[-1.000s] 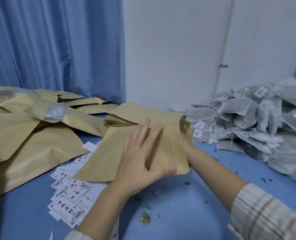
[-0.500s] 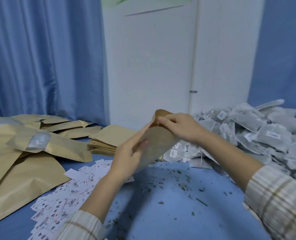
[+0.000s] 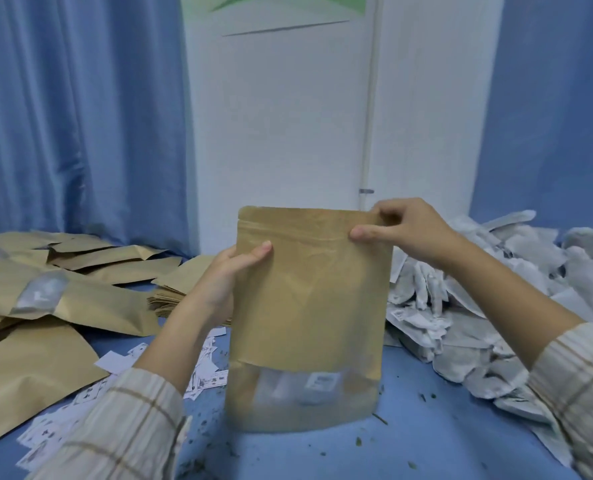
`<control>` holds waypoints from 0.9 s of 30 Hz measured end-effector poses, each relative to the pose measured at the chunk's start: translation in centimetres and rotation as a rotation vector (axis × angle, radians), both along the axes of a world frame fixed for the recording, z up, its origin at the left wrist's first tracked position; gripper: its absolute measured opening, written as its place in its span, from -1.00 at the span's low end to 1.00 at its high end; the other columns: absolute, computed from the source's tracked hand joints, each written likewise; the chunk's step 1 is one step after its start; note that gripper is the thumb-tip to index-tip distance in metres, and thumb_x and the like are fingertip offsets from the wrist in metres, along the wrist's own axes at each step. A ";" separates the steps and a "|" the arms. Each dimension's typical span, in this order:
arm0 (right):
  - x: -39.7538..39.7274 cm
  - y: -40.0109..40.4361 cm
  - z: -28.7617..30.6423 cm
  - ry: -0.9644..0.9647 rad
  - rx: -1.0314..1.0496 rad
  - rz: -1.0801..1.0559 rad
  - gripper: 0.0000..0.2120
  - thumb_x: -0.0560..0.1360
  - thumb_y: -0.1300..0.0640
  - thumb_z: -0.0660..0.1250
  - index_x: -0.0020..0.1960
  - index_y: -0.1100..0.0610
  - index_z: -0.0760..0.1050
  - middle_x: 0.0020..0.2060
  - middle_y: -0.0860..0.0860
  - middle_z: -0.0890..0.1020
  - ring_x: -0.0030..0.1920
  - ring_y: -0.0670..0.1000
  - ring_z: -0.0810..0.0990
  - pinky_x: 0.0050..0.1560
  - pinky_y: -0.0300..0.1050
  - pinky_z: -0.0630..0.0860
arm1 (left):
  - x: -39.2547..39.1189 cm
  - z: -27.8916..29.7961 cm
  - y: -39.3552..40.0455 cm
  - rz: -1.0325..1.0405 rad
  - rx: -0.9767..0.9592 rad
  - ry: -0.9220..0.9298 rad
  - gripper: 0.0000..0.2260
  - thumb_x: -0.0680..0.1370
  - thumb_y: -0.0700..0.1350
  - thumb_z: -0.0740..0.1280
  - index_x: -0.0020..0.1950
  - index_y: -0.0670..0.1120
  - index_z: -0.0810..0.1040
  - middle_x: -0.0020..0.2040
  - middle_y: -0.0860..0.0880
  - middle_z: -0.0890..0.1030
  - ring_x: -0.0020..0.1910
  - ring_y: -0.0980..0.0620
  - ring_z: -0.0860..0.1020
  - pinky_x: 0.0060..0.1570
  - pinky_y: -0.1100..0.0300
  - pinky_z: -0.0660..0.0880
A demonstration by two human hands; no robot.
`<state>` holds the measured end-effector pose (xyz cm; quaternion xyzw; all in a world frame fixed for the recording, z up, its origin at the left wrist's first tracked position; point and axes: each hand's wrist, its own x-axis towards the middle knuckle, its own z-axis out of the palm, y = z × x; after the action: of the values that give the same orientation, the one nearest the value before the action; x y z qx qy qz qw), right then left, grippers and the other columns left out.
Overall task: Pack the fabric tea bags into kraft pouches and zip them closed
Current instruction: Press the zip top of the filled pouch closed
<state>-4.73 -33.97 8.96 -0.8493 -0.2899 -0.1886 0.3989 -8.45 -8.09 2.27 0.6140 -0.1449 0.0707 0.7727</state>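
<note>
Now pouch (image 3: 309, 306) stood upright, no longer slanted; left hand (image 3: 224, 282) gripped its side, right hand (image 3: 406, 230) pinched its top corner.

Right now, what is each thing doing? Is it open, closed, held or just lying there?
Kraft pouch: upright, held up by both hands, top looks closed.
Left hand: grips the pouch's left edge.
Right hand: pinches its top right corner.
Tea bags: loose heap on the right.
Other pouches: lying flat on the left.
</note>
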 end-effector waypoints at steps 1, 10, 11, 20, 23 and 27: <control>0.3 -0.2 -0.4 0.008 0.001 -0.017 -0.45 0.06 -0.32 0.47 -0.28 0.15 0.55 -0.38 -0.03 0.49 -0.34 -0.14 0.43 -0.26 -0.23 0.33 | 0.2 0.2 -0.2 0.013 0.001 0.004 -0.81 0.36 -0.03 0.48 -0.09 -0.07 0.70 -0.07 -0.08 0.69 -0.13 -0.02 0.66 -0.19 0.15 0.57; 2.0 -0.8 -1.0 -0.080 0.086 -0.039 -0.88 0.24 -0.03 0.54 -0.32 -0.17 0.60 -0.31 -0.24 0.64 -0.22 -0.29 0.56 -0.21 -0.49 0.43 | 2.5 1.7 -1.0 0.496 -0.070 -0.076 -0.76 0.44 -0.10 0.46 -0.28 -0.27 0.59 -0.29 -0.11 0.60 -0.28 0.00 0.53 -0.16 0.14 0.46; 2.3 -0.8 -0.8 -0.108 0.079 -0.039 -0.88 0.25 -0.02 0.54 -0.32 -0.18 0.60 -0.31 -0.24 0.65 -0.20 -0.27 0.57 -0.20 -0.49 0.43 | 2.7 1.7 -1.1 0.533 -0.073 -0.099 -0.70 0.44 -0.10 0.46 -0.20 -0.37 0.56 -0.25 -0.13 0.55 -0.25 -0.02 0.47 -0.15 0.11 0.39; 1.9 3.3 1.2 -0.287 -0.390 -0.150 -0.59 0.45 -0.02 0.34 0.28 -0.08 0.42 0.06 -0.16 0.59 0.14 -0.10 0.48 0.16 -0.18 0.39 | 3.2 1.0 -3.6 0.790 0.182 -0.295 -0.55 0.45 -0.03 0.44 -0.38 -0.31 0.34 -0.42 -0.03 0.23 -0.36 0.02 0.19 -0.34 0.14 0.10; 0.8 6.2 2.3 -0.142 -0.243 0.019 -0.74 0.46 -0.09 0.30 0.13 -0.11 0.54 -0.03 -0.18 0.62 0.04 -0.18 0.54 0.07 -0.28 0.44 | 2.8 1.0 -4.5 0.750 0.191 -0.309 -0.55 0.45 -0.01 0.45 -0.48 -0.12 0.28 -0.50 0.11 0.20 -0.41 0.08 0.17 -0.40 0.18 0.10; 0.9 6.6 2.8 -0.110 -0.386 0.027 -0.73 0.37 -0.23 0.37 -0.24 -0.03 0.62 -0.35 -0.13 0.62 -0.28 -0.18 0.53 -0.32 -0.38 0.39 | 2.4 0.9 -4.5 0.658 0.143 -0.301 -0.60 0.47 0.01 0.43 -0.33 -0.31 0.46 -0.38 -0.04 0.38 -0.33 0.06 0.30 -0.28 0.18 0.20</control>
<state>-3.82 -27.35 11.76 -0.8945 -0.3535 -0.1699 0.2146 -6.06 -12.56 3.14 0.6629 -0.0562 0.3946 0.6338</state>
